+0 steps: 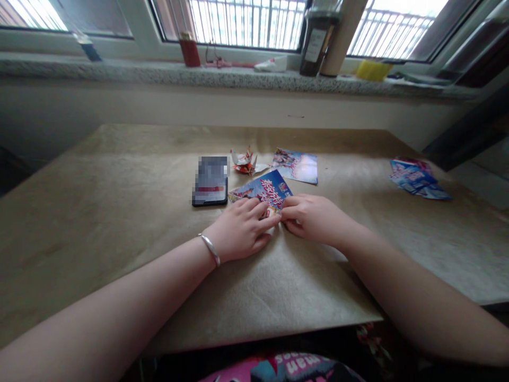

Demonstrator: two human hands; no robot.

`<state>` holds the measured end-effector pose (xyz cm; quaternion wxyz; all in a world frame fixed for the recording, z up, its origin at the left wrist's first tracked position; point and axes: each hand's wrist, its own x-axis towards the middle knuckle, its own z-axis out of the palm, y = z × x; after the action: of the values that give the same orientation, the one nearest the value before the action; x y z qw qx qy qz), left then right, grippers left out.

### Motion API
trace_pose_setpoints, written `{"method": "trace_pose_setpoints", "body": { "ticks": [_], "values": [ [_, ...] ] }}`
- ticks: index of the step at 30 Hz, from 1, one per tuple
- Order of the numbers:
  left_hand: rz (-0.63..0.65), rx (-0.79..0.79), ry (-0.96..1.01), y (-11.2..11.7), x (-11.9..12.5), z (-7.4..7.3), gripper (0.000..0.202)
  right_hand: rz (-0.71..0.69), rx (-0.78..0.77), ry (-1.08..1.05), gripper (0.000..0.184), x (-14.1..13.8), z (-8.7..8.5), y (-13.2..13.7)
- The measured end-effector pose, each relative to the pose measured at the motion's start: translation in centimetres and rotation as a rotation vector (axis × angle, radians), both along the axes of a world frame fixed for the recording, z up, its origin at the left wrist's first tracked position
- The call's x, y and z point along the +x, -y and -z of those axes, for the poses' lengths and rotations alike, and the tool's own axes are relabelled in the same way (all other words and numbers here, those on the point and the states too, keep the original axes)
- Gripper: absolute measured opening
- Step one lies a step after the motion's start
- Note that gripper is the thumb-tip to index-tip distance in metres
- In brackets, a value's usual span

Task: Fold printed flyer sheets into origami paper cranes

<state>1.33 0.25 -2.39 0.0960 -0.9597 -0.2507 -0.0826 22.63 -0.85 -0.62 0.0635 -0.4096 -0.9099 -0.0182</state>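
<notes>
A glossy blue printed paper sheet (260, 191) lies on the brown paper-covered table (119, 212), folded or bent near its lower corner. My left hand (240, 231) presses on its lower left part, with a silver bangle (210, 249) on the wrist. My right hand (314, 217) grips its lower right part, and the fingertips of both hands nearly meet. The sheet's lower end is hidden under my fingers. Just left of my left hand lies a smartphone (210, 181) with a pixelated screen.
Beyond the hands sit a small folded red-and-white paper figure (244, 162) and a flat printed sheet (296, 166). Blue printed scraps (417, 179) lie to the right. A granite windowsill (199, 74) holds a red cup (190, 50) and a dark jar (317, 42).
</notes>
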Motion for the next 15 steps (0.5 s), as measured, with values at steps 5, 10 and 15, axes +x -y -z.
{"method": "trace_pose_setpoints", "body": {
  "ticks": [5, 10, 15],
  "values": [
    [0.008, 0.023, -0.006, -0.17, -0.13, 0.09, 0.041, 0.022, 0.000, 0.020, 0.017, 0.03, -0.09, 0.18],
    [0.048, 0.042, 0.012, -0.57, -0.54, -0.03, 0.038, 0.031, -0.009, 0.023, 0.019, 0.01, -0.13, 0.24],
    [0.104, 0.084, 0.022, -0.84, -0.75, -0.44, 0.033, 0.036, -0.009, 0.022, 0.018, -0.01, -0.15, 0.24]
  ]
}}
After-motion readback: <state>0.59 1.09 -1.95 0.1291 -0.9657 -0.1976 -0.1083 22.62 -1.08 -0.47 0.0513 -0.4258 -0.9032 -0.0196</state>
